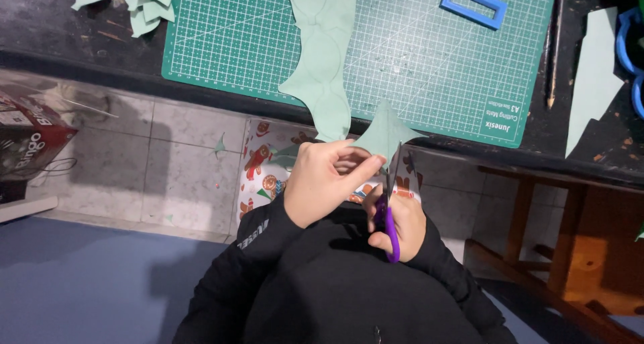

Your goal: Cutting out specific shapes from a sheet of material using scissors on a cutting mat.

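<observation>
My left hand [322, 179] pinches the pale green leaf-shaped paper piece [384, 134] at centre frame, holding it up and taut so the blades can bite. My right hand [397, 222], just below, is closed through the handles of the purple-handled scissors [390, 203], blades pointing up into the paper's lower edge. Above, on the dark counter [60, 38], lies the green gridded cutting mat [429, 55] with a long scalloped green paper strip [322, 62] and a blue rectangular plastic frame [473, 4].
</observation>
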